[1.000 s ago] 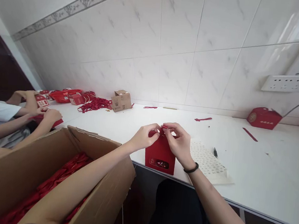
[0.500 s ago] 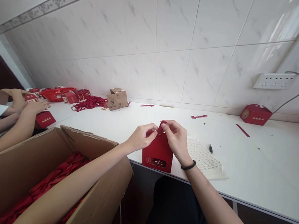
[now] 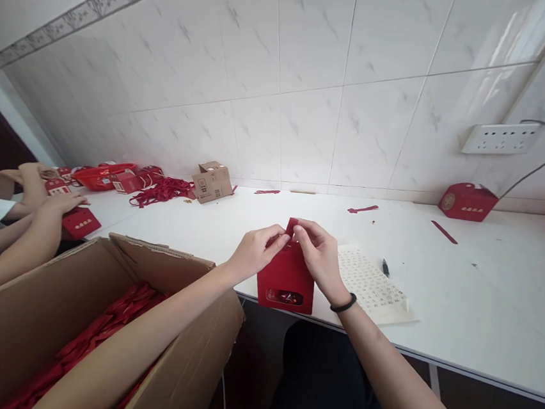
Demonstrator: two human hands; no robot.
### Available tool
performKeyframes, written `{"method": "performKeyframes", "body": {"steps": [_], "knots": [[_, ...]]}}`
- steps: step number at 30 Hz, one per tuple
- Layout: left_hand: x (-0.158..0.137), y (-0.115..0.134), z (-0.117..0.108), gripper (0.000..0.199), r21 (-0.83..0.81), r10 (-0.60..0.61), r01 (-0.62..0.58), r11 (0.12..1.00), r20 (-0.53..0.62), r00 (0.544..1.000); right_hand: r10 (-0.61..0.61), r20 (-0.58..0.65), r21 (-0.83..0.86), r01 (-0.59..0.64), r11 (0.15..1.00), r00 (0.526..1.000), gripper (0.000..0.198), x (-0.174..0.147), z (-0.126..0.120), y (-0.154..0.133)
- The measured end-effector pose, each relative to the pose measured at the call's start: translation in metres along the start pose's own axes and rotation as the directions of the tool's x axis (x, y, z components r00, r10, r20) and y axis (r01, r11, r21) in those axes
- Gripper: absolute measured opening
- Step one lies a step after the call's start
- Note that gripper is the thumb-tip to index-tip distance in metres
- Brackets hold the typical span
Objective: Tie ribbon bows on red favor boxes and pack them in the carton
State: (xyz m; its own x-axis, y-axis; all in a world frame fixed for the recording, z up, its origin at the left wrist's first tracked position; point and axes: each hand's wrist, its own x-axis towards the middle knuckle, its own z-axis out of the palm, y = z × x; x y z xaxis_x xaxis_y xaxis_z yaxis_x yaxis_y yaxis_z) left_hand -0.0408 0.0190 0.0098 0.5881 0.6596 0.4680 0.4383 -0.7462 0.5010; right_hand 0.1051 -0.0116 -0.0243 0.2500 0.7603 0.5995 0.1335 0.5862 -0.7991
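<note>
A red gift box (image 3: pixel 281 271) with a dark oval window low on its front stands at the table's front edge. Above its top, a short red strap (image 3: pixel 292 225) sticks up between my fingers. My left hand (image 3: pixel 257 252) pinches the strap from the left, thumb against forefinger. On the other side, my right hand (image 3: pixel 319 255), with a black band at the wrist, grips the same strap. Where the strap meets the box top is mostly hidden by my fingertips.
An open carton (image 3: pixel 161 255) of red straps sits at left, under my left forearm. A printed sheet (image 3: pixel 370 288) and black pen (image 3: pixel 385 267) lie right. Another red box (image 3: pixel 468 203) stands by the wall. A co-worker's hands (image 3: pixel 63 202) touch a red box (image 3: pixel 80 223) at far left.
The strap now stands straighter and shows more between my fingertips. Both hands remain at the box top, with only small finger shifts. The view has tilted slightly.
</note>
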Motion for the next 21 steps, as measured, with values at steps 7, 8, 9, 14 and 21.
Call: {"method": "performKeyframes", "body": {"steps": [7, 8, 9, 14, 21], "knots": [[-0.002, 0.001, 0.002, 0.027, 0.048, 0.000, 0.002, 0.999, -0.048, 0.999, -0.126, 0.069, -0.216, 0.138, 0.966, 0.990, 0.014, -0.021, -0.007, 0.000], [-0.003, 0.000, 0.002, 0.028, 0.055, 0.011, -0.007, 0.998, -0.062, 0.998, -0.118, 0.067, -0.217, 0.130, 0.967, 0.991, 0.014, -0.022, -0.006, 0.000], [-0.003, 0.000, 0.002, 0.028, 0.058, 0.028, -0.023, 0.998, -0.076, 0.997, -0.106, 0.065, -0.211, 0.118, 0.970, 0.992, 0.014, -0.023, -0.005, 0.001], [-0.005, -0.004, 0.003, 0.027, 0.025, 0.074, -0.071, 0.997, -0.103, 0.992, -0.058, 0.045, -0.184, 0.065, 0.981, 0.997, 0.013, -0.023, -0.001, -0.001], [-0.005, -0.004, 0.004, 0.021, -0.102, 0.007, -0.017, 0.995, -0.104, 0.995, -0.009, 0.065, -0.177, 0.021, 0.984, 0.998, 0.014, -0.022, -0.002, -0.004]]}}
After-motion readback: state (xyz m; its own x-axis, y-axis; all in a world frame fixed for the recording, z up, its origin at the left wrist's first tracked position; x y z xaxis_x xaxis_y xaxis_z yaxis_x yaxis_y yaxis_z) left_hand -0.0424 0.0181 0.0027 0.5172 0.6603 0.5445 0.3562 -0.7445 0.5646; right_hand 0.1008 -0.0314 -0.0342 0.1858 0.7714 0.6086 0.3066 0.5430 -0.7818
